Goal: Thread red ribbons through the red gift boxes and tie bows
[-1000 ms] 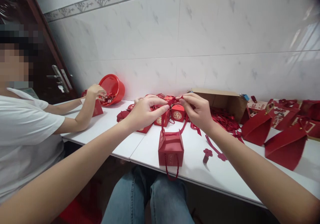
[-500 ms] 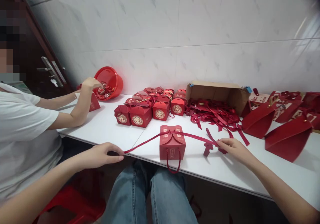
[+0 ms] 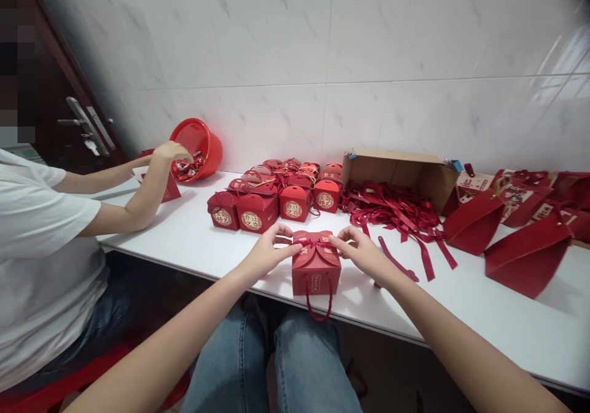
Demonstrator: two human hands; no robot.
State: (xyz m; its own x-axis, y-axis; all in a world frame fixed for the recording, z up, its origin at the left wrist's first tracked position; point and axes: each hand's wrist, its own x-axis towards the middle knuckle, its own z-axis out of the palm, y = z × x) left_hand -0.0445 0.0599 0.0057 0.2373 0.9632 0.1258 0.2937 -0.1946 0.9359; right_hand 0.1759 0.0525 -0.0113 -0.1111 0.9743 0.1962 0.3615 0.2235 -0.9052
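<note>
A small red gift box (image 3: 302, 281) with gold lettering stands upright on the table in front of me. Its twisted cord handle (image 3: 319, 318) hangs over the front edge. Across the lid runs a thin red ribbon (image 3: 317, 243), crossed at the middle. My left hand (image 3: 265, 253) is at the lid's left edge, thumb and fingers closed on the ribbon. At the right edge, my right hand (image 3: 362, 250) pinches the ribbon close to the crossing. The ribbon's loose ends are mostly hidden by my hands.
Several filled red boxes (image 3: 258, 212) stand behind. A cardboard box (image 3: 401, 164) spills red ribbons (image 3: 396, 213). Red bags (image 3: 530, 250) stand at right; a flat red strip (image 3: 397, 259) lies nearby. At left, a co-worker's hand (image 3: 173, 150) reaches toward a tipped red bucket (image 3: 212, 155) of wrapped pieces.
Both my hands have moved inward from the outstretched ribbon ends to the top of the box. The box stays in place. The view has shifted slightly.
</note>
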